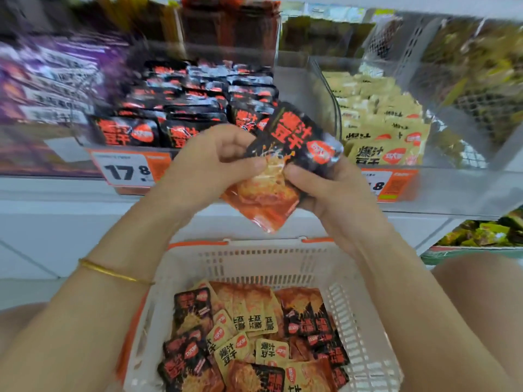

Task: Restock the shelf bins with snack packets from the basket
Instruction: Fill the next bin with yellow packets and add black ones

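Between both hands I hold a small stack of black and orange snack packets [285, 154], tilted, in front of the shelf. My left hand [209, 165] pinches their left edge with thumb and fingers. My right hand [325, 190] grips the right side from below. Just behind them is a clear shelf bin [85, 134] filled with rows of the same black packets [184, 108]. Below my arms stands a white basket [283, 261] with an orange rim, holding several black and several yellow packets [254, 335].
To the right, another clear bin [328, 89] holds yellow packets [382, 123]. Purple packets [48, 77] fill the bin at far left. Orange price tags [130, 168] hang on the white shelf edge. Green packets [486, 230] lie on a lower shelf at right.
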A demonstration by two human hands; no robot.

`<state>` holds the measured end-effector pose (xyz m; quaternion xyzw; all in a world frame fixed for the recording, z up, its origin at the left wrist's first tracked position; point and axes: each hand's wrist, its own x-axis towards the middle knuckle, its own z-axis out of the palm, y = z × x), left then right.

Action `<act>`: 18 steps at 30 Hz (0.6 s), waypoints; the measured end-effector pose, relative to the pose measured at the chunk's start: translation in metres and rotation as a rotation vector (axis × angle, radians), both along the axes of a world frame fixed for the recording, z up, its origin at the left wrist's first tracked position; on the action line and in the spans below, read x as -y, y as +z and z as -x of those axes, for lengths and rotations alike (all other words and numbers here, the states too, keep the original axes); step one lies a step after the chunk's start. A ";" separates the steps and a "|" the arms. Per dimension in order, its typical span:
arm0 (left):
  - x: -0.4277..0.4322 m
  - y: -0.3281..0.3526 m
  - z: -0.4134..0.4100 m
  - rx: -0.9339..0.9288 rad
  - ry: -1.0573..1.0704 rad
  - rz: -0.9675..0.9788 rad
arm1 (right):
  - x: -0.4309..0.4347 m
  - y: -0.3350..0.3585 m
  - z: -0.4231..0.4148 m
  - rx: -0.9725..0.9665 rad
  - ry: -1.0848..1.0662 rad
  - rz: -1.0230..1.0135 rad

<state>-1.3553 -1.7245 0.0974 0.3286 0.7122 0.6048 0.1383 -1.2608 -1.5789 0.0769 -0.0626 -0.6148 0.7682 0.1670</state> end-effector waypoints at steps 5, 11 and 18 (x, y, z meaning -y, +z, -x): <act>-0.003 0.003 0.019 -0.719 0.543 0.037 | -0.012 0.052 0.064 -0.113 -0.295 -0.363; -0.002 -0.027 0.035 -0.971 0.563 0.437 | -0.026 0.025 0.123 0.268 -0.297 -0.823; -0.001 -0.035 0.035 -0.996 0.549 0.450 | -0.028 0.017 0.136 0.596 -0.197 -1.107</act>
